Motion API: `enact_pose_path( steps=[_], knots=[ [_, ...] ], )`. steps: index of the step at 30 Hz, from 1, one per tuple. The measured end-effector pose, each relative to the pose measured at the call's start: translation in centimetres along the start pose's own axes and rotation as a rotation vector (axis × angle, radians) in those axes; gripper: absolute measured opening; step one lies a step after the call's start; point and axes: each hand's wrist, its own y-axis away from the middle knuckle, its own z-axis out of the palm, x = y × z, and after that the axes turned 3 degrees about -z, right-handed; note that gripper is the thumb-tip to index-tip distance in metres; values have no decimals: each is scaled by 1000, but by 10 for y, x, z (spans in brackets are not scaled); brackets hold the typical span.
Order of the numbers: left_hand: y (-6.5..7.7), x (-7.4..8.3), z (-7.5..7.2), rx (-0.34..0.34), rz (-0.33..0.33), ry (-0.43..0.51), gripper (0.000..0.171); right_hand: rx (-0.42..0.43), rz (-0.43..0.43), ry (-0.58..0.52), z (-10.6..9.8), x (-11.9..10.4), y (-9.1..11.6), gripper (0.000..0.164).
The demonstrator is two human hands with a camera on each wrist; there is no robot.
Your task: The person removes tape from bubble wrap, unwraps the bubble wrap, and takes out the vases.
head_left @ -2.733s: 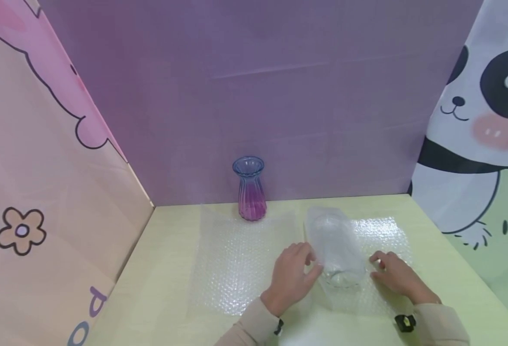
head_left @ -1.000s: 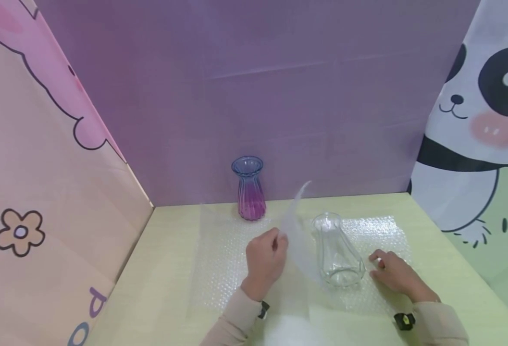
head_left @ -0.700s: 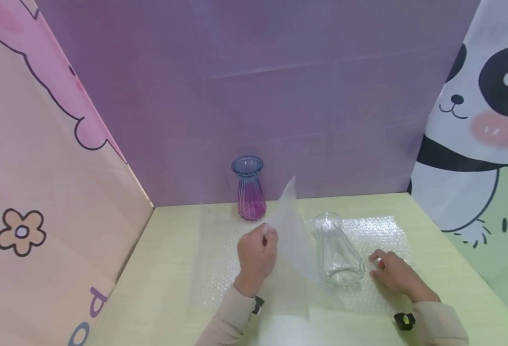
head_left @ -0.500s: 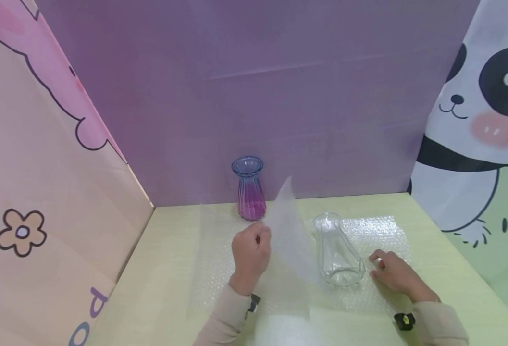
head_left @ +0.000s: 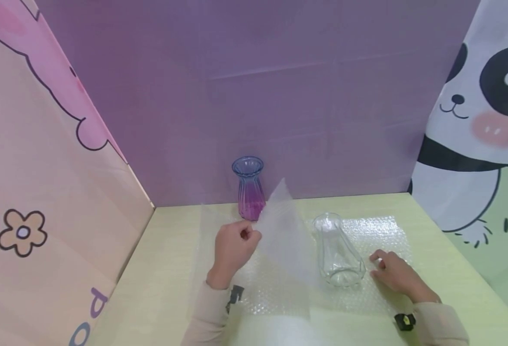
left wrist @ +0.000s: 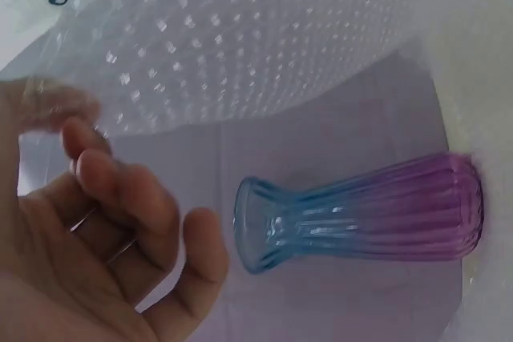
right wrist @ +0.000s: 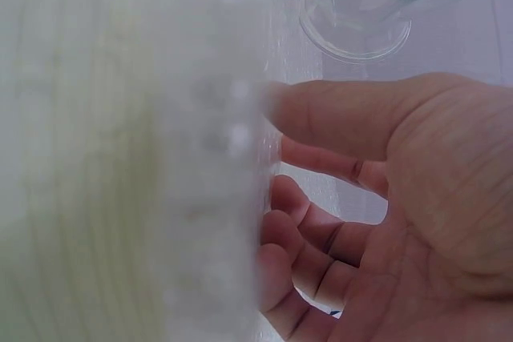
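Note:
My left hand (head_left: pixel 233 247) pinches the edge of a bubble wrap sheet (head_left: pixel 285 233) and holds it raised between the two vases. In the left wrist view, the lifted wrap (left wrist: pixel 232 38) curves away from the thumb and forefinger, the other fingers loosely bent. A clear glass vase (head_left: pixel 340 250) appears to lie on its side on the bubble wrap, uncovered. My right hand (head_left: pixel 396 275) rests right of it on the wrap, fingers loosely bent; in the right wrist view its fingers (right wrist: pixel 309 258) grip nothing visible.
A blue-to-pink ribbed glass vase (head_left: pixel 251 194) stands upright at the back, near the purple backdrop (head_left: pixel 254 96). Shiny bubble wrap (head_left: pixel 379 235) spreads beyond the clear vase on the pale table (head_left: pixel 158 278). Printed panels (head_left: pixel 63 192) stand at both sides.
My left hand has drawn the wrap's edge up and left, off the clear vase it earlier covered. Over the last half second it moved further left. The right hand has stayed put.

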Motion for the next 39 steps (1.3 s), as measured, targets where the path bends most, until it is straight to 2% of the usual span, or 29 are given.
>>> enact_pose_path(
  steps=[10, 14, 16, 19, 29, 34, 39],
  knots=[
    [-1, -14, -25, -339, -172, -114, 29, -22, 23, -10, 1, 2, -1, 38],
    [-1, -20, -29, -412, -208, -176, 17, -23, 20, -14, 1, 2, 0, 39],
    [-1, -23, -28, -421, -223, -198, 20, -19, 21, -16, 1, 2, 0, 39],
    [-1, -26, -26, -409, -245, -206, 36, -15, 24, -18, 2, 2, -1, 38],
    [-3, -40, -13, -342, -239, -198, 72, -5, 16, -16, 2, 3, -1, 39],
    [-2, -51, -7, -350, -203, -200, 68, 0, 12, -12, 3, 3, 1, 39],
    [0, -62, 0, -401, -151, -214, 57, -2, 16, -19, 3, 3, 0, 39]
  ],
)
